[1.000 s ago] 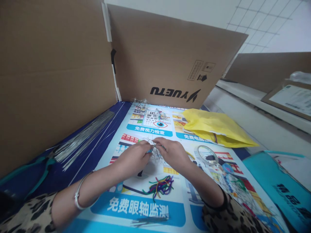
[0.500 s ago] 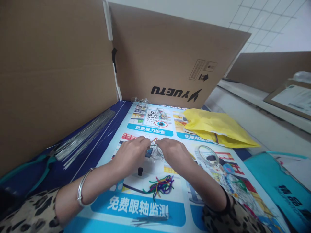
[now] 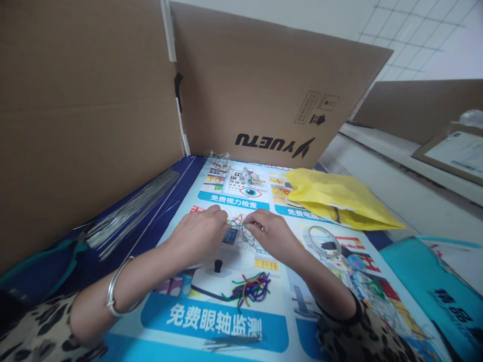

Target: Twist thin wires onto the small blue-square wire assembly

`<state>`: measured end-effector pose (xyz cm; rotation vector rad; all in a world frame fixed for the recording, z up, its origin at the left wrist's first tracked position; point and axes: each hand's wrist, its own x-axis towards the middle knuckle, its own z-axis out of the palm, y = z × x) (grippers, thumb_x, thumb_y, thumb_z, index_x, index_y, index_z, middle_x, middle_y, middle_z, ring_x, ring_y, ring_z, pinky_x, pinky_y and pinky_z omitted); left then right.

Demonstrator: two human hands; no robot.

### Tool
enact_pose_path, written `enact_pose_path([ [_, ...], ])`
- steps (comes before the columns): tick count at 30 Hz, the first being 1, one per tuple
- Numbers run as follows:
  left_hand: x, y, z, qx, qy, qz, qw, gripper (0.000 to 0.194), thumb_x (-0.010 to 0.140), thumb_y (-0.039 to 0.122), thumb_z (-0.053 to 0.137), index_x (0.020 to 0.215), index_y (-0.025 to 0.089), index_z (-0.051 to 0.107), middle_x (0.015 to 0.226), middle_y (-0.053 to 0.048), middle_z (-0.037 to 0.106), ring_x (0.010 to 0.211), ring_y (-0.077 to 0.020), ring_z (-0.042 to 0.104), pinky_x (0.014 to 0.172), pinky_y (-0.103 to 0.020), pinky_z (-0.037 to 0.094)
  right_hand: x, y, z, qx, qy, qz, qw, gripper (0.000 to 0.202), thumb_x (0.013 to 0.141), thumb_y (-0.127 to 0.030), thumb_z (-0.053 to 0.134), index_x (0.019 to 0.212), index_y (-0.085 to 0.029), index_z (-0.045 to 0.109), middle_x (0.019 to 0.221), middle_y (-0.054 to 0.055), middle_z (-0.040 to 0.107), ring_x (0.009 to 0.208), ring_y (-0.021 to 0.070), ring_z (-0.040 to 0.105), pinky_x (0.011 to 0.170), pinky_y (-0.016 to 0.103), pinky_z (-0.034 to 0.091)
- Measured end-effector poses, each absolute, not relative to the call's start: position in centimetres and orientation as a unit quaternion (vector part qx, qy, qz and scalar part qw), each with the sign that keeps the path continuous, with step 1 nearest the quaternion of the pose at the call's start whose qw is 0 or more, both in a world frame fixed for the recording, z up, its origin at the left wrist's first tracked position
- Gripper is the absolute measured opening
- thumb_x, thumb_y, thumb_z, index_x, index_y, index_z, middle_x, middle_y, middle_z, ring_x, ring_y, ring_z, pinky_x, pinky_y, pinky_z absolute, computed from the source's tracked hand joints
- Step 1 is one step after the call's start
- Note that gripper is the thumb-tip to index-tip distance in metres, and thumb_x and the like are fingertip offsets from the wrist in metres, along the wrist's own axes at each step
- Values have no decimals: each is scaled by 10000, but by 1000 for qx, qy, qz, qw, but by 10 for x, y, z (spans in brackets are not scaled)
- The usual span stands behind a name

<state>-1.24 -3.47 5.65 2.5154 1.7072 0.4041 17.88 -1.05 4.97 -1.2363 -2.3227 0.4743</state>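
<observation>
My left hand [image 3: 204,231] and my right hand [image 3: 272,235] face each other over the printed sheet, both closed in a pinch. A thin green string [image 3: 237,226] runs between their fingertips, and each hand holds one end. Just behind and below it lies a tangle of fine wire [image 3: 247,240] with some orange in it, partly covered by my fingers. Nearer to me rests a loose bundle of multicoloured strings [image 3: 249,289]. A few short dark wire pieces [image 3: 232,343] lie at the sheet's near edge.
Long silvery wires [image 3: 132,213] and teal-handled pliers [image 3: 71,261] lie at left, along a cardboard wall [image 3: 241,85]. To the right are a yellow bag [image 3: 335,198], a clear tape roll [image 3: 323,241], another wire tangle [image 3: 377,296] and a teal packet [image 3: 437,281]. More wire [image 3: 219,160] sits at the back.
My hands have moved slightly apart, so the green string now shows between them. My right fingers have turned and curled more, and my left forearm has shifted left.
</observation>
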Motion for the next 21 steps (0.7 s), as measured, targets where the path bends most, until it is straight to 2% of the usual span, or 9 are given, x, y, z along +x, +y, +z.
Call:
enact_pose_path([
  [4, -15, -27, 58, 771, 492, 273, 300, 306, 812, 287, 485, 548, 163, 392, 659, -8, 505, 620, -120, 476, 583, -239, 361, 178, -11, 47, -458, -817, 227, 267, 94, 762, -147, 566, 687, -190, 604, 701, -19, 622, 645, 108, 542, 593, 220, 382],
  [7, -16, -25, 53, 675, 441, 307, 506, 325, 833, 381, 477, 592, 170, 419, 502, 40, 465, 449, -72, 363, 466, -197, 287, 177, -11, 42, -464, -808, 235, 275, 99, 741, -182, 579, 643, -184, 570, 652, -28, 581, 586, 94, 504, 540, 210, 350],
  [9, -15, -26, 49, 632, 422, 301, 576, 304, 837, 430, 479, 674, 174, 482, 400, 72, 425, 370, -58, 283, 417, -188, 221, 177, -11, 40, -470, -799, 254, 277, 100, 725, -183, 579, 628, -181, 555, 630, -31, 557, 565, 89, 482, 519, 206, 337],
  [11, -15, -26, 45, 616, 416, 301, 598, 291, 830, 441, 495, 740, 167, 533, 375, 76, 432, 344, -51, 274, 401, -186, 194, 178, -11, 39, -469, -779, 314, 274, 80, 720, -191, 575, 643, -180, 557, 612, -34, 542, 547, 86, 466, 502, 202, 339],
  [16, -12, -27, 44, 601, 434, 307, 597, 263, 801, 411, 533, 764, 152, 561, 429, 58, 486, 360, -49, 306, 391, -184, 203, 179, -11, 46, -446, -706, 485, 260, 67, 724, -229, 574, 692, -170, 577, 601, -30, 535, 530, 82, 464, 484, 202, 357],
  [21, -6, -27, 39, 610, 464, 320, 558, 124, 754, 271, 563, 791, 156, 592, 497, 57, 507, 428, -60, 408, 433, -178, 300, 178, -14, 52, -453, -689, 499, 269, 61, 722, -224, 581, 704, -167, 592, 598, -28, 537, 510, 78, 455, 490, 211, 372],
])
